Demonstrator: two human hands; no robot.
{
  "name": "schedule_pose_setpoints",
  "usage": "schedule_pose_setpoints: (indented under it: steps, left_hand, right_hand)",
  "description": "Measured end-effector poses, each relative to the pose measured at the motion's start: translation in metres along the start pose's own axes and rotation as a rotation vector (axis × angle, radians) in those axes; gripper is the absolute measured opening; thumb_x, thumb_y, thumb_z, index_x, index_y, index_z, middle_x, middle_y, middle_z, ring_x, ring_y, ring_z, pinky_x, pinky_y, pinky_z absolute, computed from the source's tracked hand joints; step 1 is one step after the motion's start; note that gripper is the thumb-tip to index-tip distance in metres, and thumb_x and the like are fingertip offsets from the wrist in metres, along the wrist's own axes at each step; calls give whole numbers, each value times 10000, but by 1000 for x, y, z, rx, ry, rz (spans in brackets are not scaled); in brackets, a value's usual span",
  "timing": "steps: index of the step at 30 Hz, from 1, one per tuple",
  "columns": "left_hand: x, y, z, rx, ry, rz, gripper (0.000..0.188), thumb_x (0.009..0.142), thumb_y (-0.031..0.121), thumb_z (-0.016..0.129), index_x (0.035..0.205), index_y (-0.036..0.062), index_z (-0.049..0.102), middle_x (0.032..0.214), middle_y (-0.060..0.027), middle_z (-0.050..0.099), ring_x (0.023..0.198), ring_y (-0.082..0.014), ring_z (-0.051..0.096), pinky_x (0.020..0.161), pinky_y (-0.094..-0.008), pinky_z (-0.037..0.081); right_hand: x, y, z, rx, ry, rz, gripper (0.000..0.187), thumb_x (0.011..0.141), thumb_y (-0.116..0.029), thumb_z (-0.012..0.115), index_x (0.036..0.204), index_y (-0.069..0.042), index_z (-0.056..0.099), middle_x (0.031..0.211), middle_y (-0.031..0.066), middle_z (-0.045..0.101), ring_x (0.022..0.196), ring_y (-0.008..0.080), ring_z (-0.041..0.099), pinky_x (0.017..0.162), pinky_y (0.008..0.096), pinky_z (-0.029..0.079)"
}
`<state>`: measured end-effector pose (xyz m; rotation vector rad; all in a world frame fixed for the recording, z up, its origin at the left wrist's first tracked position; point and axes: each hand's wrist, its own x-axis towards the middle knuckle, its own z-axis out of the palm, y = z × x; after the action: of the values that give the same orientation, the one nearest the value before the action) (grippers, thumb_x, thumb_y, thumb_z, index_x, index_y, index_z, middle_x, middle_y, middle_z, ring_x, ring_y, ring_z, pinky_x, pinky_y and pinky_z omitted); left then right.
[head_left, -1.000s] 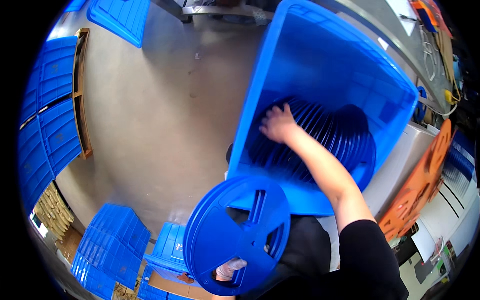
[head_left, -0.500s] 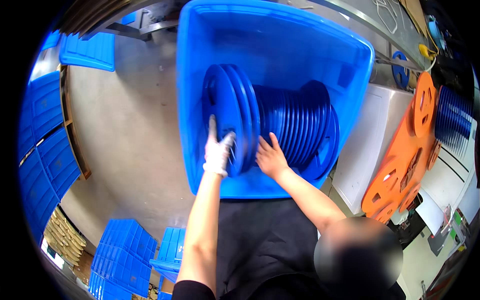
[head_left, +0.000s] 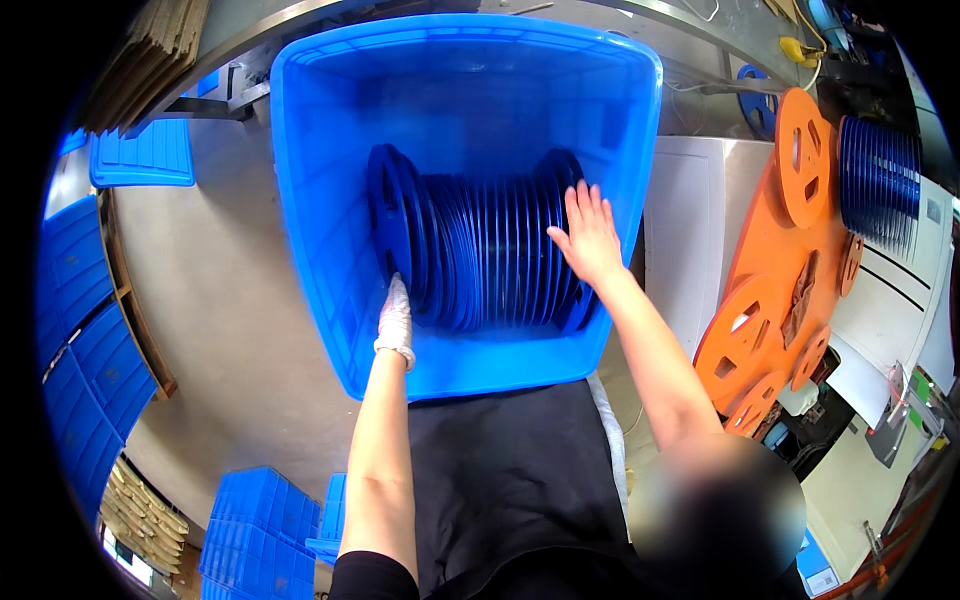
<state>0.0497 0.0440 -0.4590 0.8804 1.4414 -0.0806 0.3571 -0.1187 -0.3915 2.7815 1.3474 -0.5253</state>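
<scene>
A row of dark blue round discs (head_left: 490, 255), set on edge side by side, lies inside a large blue plastic bin (head_left: 450, 385). The leftmost discs (head_left: 388, 205) have cut-out holes and lean slightly. My left hand (head_left: 396, 320), in a pale glove, rests against the outer face of the left end, fingers stretched out; its fingertips are partly lost against the disc. Bare, my right hand (head_left: 592, 240) lies at the row's right end with fingers spread flat. I cannot tell whether its palm presses on the discs' rims.
Right of the bin stands a white box-like surface (head_left: 690, 230), with large orange discs (head_left: 770, 240) and another row of blue discs (head_left: 880, 185) beyond. Stacked blue crates (head_left: 260, 530) are at lower left. A metal-edged table (head_left: 250, 35) runs along the far side.
The left group of discs now sits closer against the rest of the row. My right hand has gone from the gap beside that group to the row's right end. The view has shifted.
</scene>
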Motion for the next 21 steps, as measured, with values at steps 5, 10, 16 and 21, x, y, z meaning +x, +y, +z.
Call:
schedule_pose_setpoints:
  steps: [5,10,16,21]
  left_hand:
    - [-50,4,-13,299,42,46,637,961,504,408,1433,78,395,1441,-131,440,1349,-275,379,1107,-341,273]
    - [-114,-2,-43,298,48,-39,608,955,479,433,1440,115,385,1450,-152,419,1341,-302,385,1094,-383,300]
    - [-173,-15,-69,137,-123,-244,593,940,460,449,1454,183,343,1356,-110,423,1220,-287,407,999,-455,337]
    - [-134,25,-106,263,-92,-199,425,927,344,510,1293,128,527,685,11,503,513,-103,421,457,-282,365]
  right_hand:
    - [-132,-63,47,142,-60,185,819,862,-350,635,1481,-17,215,1546,224,159,1403,452,189,1137,525,205]
    - [-208,-92,20,456,-247,451,764,862,-292,657,1480,-77,262,1562,219,97,1424,423,154,1122,480,269]
    - [-244,-12,-98,558,-131,487,654,870,-307,643,1433,-99,381,1551,195,184,1427,368,199,1146,427,246]
    - [-285,102,-150,534,60,723,614,867,-334,647,1386,-76,444,1517,204,264,1383,351,308,1117,410,303]
